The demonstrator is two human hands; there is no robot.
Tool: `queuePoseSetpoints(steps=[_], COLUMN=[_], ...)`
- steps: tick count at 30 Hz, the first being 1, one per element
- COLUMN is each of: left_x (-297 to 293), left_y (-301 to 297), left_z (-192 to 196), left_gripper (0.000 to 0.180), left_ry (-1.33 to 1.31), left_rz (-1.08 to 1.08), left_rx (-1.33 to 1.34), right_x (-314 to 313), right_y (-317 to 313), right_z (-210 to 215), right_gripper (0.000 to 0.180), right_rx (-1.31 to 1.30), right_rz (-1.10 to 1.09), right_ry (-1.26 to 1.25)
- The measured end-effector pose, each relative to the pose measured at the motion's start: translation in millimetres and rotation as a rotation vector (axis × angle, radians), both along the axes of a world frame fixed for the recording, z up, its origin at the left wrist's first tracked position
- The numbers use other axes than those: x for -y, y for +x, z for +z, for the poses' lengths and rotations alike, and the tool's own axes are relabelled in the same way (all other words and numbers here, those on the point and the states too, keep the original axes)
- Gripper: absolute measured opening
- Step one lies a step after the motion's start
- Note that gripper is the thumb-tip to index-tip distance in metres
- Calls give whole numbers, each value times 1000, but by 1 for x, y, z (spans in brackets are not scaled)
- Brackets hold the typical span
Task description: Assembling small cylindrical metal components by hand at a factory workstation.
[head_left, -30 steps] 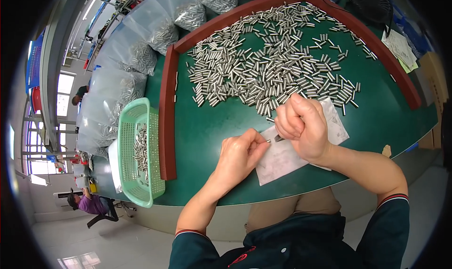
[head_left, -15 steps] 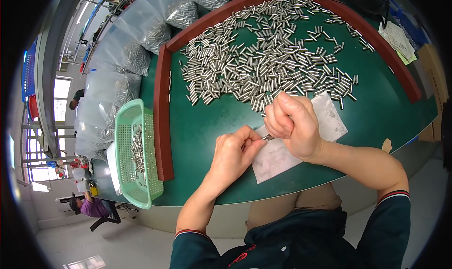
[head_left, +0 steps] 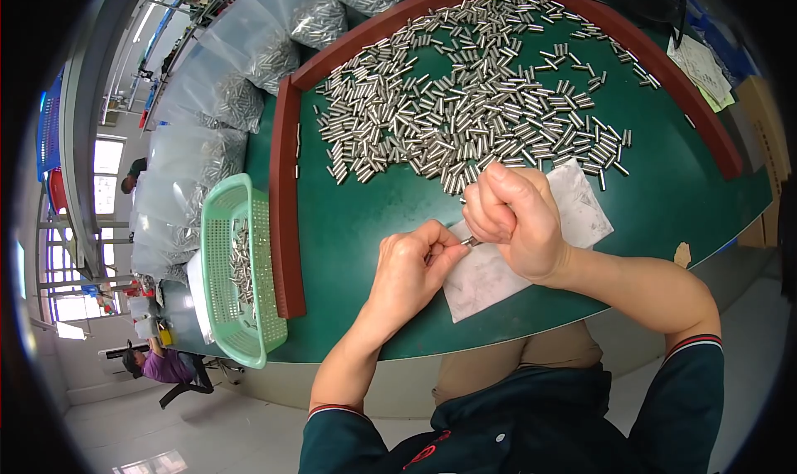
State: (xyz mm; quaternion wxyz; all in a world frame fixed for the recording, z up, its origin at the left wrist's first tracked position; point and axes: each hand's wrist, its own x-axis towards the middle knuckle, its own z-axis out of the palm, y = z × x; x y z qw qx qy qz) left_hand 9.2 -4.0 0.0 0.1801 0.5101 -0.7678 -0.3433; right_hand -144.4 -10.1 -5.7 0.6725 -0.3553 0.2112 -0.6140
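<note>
Clear bags point(head_left: 274, 63) of pins fill the upper left; below them, at left, sits my pale green basket point(head_left: 274, 329), part-filled. A red-brown rail point(head_left: 287, 208) stands between it and my left hand point(head_left: 407, 275), whose thumb and forefinger pinch a metal pin point(head_left: 470, 242) near the centre: small, silvery, mostly covered. Loose pins point(head_left: 473, 134) spread above. My right hand point(head_left: 519, 225) is clenched, hiding part of a smudged white sheet point(head_left: 490, 283); what it encloses I cannot tell.

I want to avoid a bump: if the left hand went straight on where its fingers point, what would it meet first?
The left hand would probably meet the right hand first, just past the small metal piece between them; depth is unclear.
</note>
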Motion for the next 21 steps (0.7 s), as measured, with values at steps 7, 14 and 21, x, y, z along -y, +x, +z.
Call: queuePoseSetpoints(steps=[7,14,21], left_x=[3,4,18], left_y=[-3,-5,19], left_z=[-3,0,3], left_gripper=[13,12,14], left_ry=[-24,-43,650], left_rz=[-5,-14,123], left_rx=[-53,-78,-800], right_x=[-3,-1,1], right_y=[3,2,-3], right_z=[0,0,-2], right_gripper=[43,38,43], right_rx=[-48,-148,17], right_rz=[-24,1,19], right_ry=[-60,-60,33])
